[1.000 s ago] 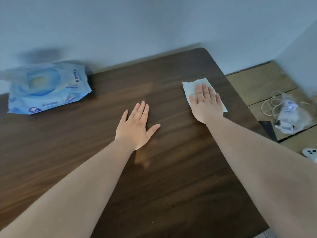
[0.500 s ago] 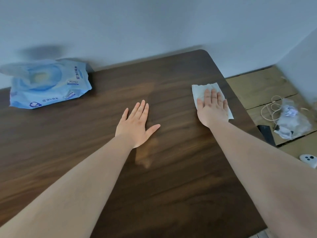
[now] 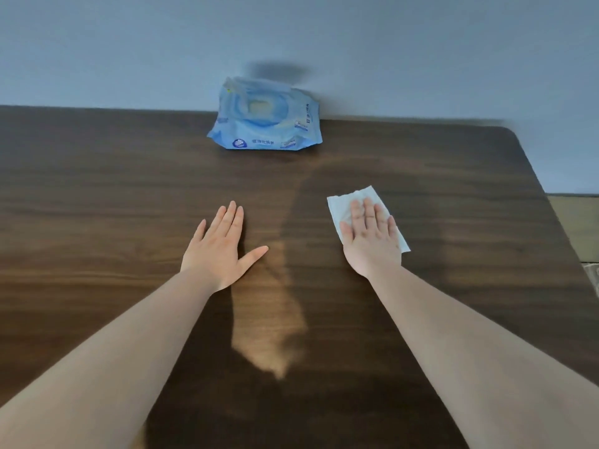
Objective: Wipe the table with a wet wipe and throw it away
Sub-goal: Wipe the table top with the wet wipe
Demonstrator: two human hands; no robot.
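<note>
A white wet wipe [image 3: 342, 205] lies flat on the dark wooden table [image 3: 97, 205], right of centre. My right hand [image 3: 371, 241] presses down on it with a flat palm and straight fingers, covering most of it; its far left corner and right edge stick out. My left hand [image 3: 220, 251] rests flat on the bare wood to the left, fingers together, thumb out, holding nothing. A damp, darker streak runs between the two hands.
A blue pack of wet wipes [image 3: 265, 124] lies at the table's back edge against the grey wall. The table's rounded far right corner [image 3: 509, 131] and right edge drop to a tan floor [image 3: 580, 222].
My right hand has slid the wipe left, away from the table's right edge. The view has swung left, so the blue pack now sits at centre back. My left hand stays flat.
</note>
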